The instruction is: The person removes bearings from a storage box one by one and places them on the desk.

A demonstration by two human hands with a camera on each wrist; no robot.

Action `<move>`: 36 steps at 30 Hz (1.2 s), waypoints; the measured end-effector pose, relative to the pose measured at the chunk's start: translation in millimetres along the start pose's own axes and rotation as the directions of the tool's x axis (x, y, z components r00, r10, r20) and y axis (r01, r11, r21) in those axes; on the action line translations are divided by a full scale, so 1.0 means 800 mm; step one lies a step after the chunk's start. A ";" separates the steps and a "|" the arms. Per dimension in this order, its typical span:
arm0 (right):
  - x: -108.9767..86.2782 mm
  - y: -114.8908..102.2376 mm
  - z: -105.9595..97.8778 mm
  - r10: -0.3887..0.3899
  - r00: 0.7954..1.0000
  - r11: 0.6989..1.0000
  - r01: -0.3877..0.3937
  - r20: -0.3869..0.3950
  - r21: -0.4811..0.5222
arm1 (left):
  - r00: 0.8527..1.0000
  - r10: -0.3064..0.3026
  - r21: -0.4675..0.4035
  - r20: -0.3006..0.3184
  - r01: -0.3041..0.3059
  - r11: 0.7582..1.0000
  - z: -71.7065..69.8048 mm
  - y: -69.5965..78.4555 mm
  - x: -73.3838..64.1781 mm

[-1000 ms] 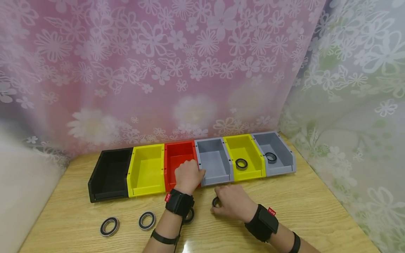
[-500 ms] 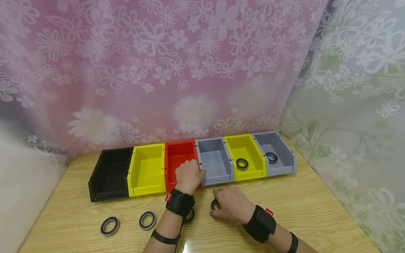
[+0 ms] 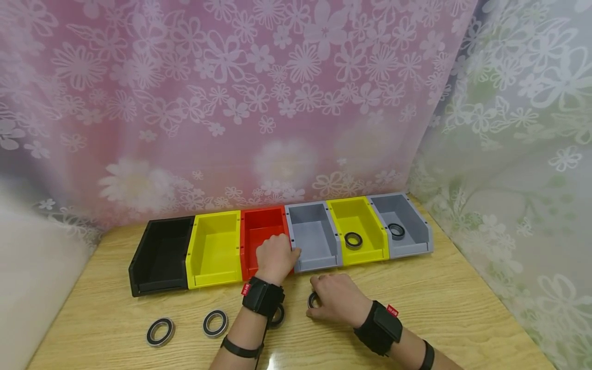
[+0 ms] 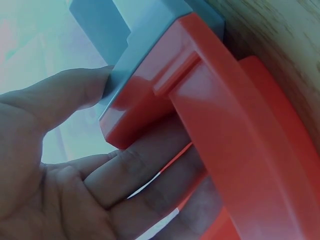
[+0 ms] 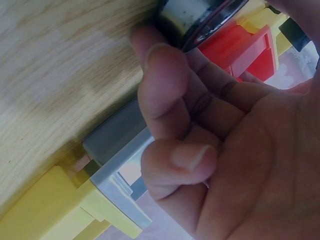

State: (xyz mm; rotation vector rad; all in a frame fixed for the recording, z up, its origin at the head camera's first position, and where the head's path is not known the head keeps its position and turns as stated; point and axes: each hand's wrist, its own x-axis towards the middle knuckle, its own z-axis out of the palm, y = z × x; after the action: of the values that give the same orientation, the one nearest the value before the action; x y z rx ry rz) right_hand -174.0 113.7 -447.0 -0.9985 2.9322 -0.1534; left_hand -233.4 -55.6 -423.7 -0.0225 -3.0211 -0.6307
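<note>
In the head view my left hand [image 3: 276, 258] reaches over the joint between the red bin [image 3: 262, 218] and the middle grey bin [image 3: 314, 241]. The left wrist view shows its fingers inside the red bin and the thumb on the grey side, gripping the shared wall. My right hand [image 3: 339, 298] is low over the table, in front of the bins, holding a ball bearing [image 3: 310, 301] at its left side. That black-and-silver bearing [image 5: 192, 20] shows partly at the top of the right wrist view, beside curled fingers. Another bearing [image 3: 282, 315] is partly hidden behind my left wrist.
Two bearings, one farthest left [image 3: 151, 335] and one beside it [image 3: 206, 326], lie on the wooden table [image 3: 439, 308]. A black bin [image 3: 162, 252] and a yellow bin [image 3: 215, 252] stand left. The right yellow bin [image 3: 353, 213] and end grey bin [image 3: 390, 205] hold one bearing each.
My right hand has shifted slightly left with the bearing. The left hand has stayed on the bin wall.
</note>
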 end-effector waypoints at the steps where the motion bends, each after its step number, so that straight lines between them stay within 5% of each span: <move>1: 0.000 0.000 0.000 0.001 1.000 1.000 -0.001 0.001 -0.001 | 1.000 0.000 0.002 -0.001 0.000 1.000 0.000 0.000 0.000; 26: 0.001 0.001 0.002 -0.010 1.000 1.000 0.010 0.004 -0.001 | 1.000 0.004 -0.002 -0.001 -0.004 1.000 -0.001 0.000 0.001; 36: 0.002 -0.004 -0.014 0.050 0.995 0.997 -0.055 0.086 0.051 | 1.000 0.009 0.005 0.000 -0.009 1.000 0.001 -0.001 0.001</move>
State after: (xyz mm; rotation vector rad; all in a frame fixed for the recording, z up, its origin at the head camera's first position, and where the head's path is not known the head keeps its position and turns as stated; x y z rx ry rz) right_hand -173.8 111.1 -435.7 -0.8972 2.8587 -0.1817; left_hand -234.5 -55.9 -424.2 -0.0361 -3.0207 -0.6220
